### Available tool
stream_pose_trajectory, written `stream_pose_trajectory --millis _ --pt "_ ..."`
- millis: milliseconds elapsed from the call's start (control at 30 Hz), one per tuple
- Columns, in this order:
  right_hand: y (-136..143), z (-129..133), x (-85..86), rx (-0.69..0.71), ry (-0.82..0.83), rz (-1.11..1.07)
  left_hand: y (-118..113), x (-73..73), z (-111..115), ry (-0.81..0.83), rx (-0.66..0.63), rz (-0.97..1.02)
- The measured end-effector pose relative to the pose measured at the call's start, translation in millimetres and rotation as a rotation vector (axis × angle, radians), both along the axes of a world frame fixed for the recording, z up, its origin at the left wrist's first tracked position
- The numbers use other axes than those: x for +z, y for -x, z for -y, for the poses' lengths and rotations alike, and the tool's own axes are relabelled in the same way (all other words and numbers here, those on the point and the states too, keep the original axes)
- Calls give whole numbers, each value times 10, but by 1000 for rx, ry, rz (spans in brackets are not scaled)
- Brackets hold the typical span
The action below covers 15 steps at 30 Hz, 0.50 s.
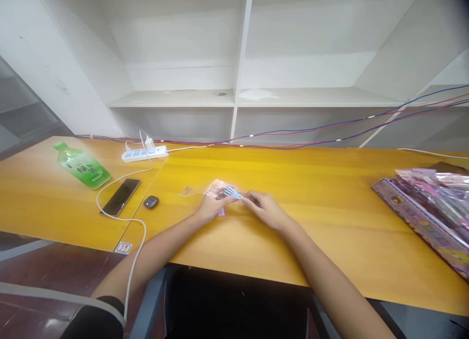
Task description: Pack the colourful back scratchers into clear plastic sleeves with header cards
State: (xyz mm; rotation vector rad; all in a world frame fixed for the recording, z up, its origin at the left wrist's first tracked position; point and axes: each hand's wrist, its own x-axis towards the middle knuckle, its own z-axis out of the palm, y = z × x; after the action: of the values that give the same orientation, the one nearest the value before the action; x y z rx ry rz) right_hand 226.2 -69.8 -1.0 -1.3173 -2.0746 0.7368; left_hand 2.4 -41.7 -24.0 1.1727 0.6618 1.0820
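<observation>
Above the middle of the table, my left hand point(212, 205) is closed on a crinkled clear plastic wrapper point(217, 186). A small light-blue pronged piece point(233, 192), rather like a little fork, shows between my two hands. Its narrow end meets the fingertips of my right hand point(266, 208), which is closed in a pinch. The left thumb lies along the blue piece. Below the left fingers a bit of purple point(221, 211) sticks out; its kind is unclear. Another strip of clear film point(187, 190) lies to the left of the wrapper.
A green tea bottle point(82, 167) lies at the left, near a phone point(120, 197) and a black earbud case point(151, 201). A white power strip point(144, 154) sits behind, its cable crossing my left arm. At right stands a purple box point(414, 217) of wrapped pens point(439, 192).
</observation>
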Motion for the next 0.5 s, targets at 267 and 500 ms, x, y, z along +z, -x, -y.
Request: stream_pose_trajectory --millis 267,500 --pt "-111 -79 -106 -59 -13 28 59 109 -100 41 229 154" --pt "-303 -198 -235 -160 -140 3 214 175 -227 75 310 237"
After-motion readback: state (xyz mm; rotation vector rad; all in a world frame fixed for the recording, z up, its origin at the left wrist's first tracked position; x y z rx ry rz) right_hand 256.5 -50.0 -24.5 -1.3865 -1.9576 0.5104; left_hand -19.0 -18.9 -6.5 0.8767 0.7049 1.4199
